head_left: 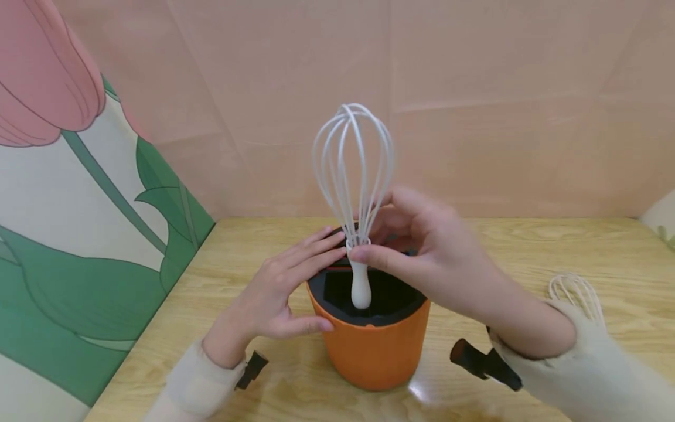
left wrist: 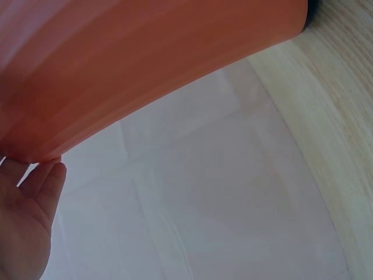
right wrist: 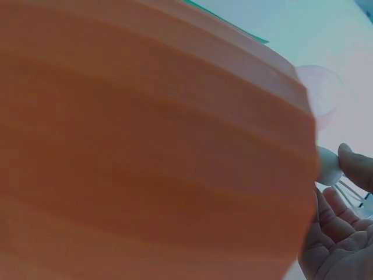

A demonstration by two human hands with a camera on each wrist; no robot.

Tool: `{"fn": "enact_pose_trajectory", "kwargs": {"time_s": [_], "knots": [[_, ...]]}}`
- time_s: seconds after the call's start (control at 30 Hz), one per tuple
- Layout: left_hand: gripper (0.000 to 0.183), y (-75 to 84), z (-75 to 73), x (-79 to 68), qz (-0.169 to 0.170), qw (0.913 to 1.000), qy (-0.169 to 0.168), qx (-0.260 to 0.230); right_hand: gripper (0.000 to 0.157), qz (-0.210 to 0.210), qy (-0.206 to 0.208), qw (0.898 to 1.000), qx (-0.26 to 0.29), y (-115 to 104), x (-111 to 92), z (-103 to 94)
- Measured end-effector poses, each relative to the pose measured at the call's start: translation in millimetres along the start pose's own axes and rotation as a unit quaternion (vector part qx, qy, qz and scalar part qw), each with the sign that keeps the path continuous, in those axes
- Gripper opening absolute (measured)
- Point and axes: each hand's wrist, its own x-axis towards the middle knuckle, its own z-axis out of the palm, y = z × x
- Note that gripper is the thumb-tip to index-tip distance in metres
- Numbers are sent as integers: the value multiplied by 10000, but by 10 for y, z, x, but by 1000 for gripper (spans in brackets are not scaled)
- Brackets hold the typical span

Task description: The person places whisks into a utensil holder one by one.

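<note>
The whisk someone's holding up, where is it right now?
In the head view, the whisk is near the middle, wires up and handle down over the orange pot, held by the right hand, with the left hand to its left.

I have bare surface (head_left: 527, 243) behind-right of the orange pot (head_left: 374, 357); left hand (head_left: 282, 284), right hand (head_left: 432, 249) and whisk (head_left: 357, 235) obstruct its top.

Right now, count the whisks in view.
2. One whisk is in the right hand, handle down over the orange pot; the other whisk is on the table, partly hidden by the right sleeve. More could be hidden.
</note>
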Motion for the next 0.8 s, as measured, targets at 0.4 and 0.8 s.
{"fn": "enact_pose_trajectory", "kwargs": {"time_s": [0.4, 0.8], "knots": [[80, 9, 2, 16, 67, 9999, 89, 3, 36, 219, -34, 9994, -269, -1004, 18, 365], [81, -1, -7, 32, 87, 9999, 65, 60, 40, 260, -428, 9971, -577, -953, -8, 401]]}}
